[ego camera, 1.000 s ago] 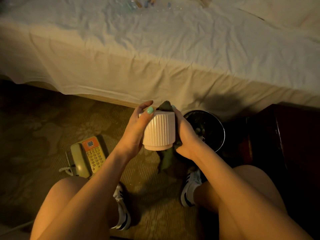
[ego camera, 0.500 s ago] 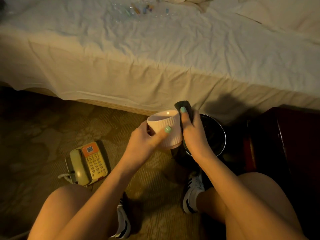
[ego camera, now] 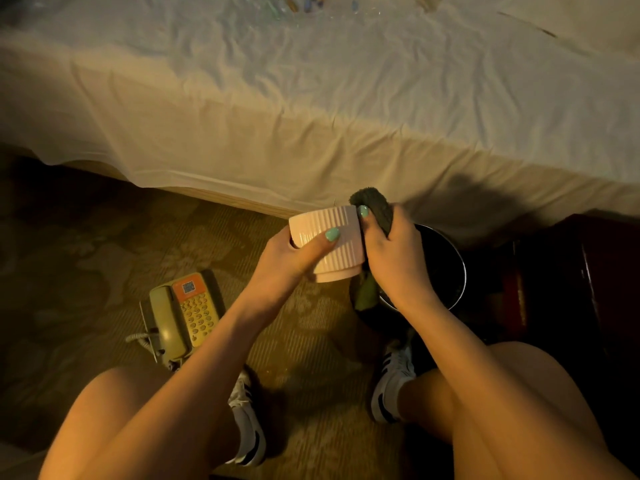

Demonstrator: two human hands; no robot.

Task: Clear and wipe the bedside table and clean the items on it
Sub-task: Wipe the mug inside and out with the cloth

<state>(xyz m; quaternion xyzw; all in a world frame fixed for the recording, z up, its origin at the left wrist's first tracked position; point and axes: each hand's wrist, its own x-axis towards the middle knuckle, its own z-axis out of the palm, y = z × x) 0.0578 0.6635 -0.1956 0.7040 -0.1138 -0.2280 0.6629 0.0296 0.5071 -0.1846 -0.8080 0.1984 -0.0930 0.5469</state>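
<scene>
White ribbed cup (ego camera: 346, 259), one, gripped by left fingers (ego camera: 311, 249); right fingers (ego camera: 373, 232) clutch one cloth (ego camera: 375, 206), perhaps green.

A bed (ego camera: 311, 116) draped in a wrinkled white sheet fills the upper half of the view, with a pale wooden strip (ego camera: 242, 202) of its base showing just under the sheet's hem. Below it lies a patterned brownish carpet (ego camera: 86, 271). On the carpet stand a round black bin (ego camera: 446, 268) with a shiny rim, close to the bed, and two white sneakers (ego camera: 391, 382) with black stripes.
</scene>
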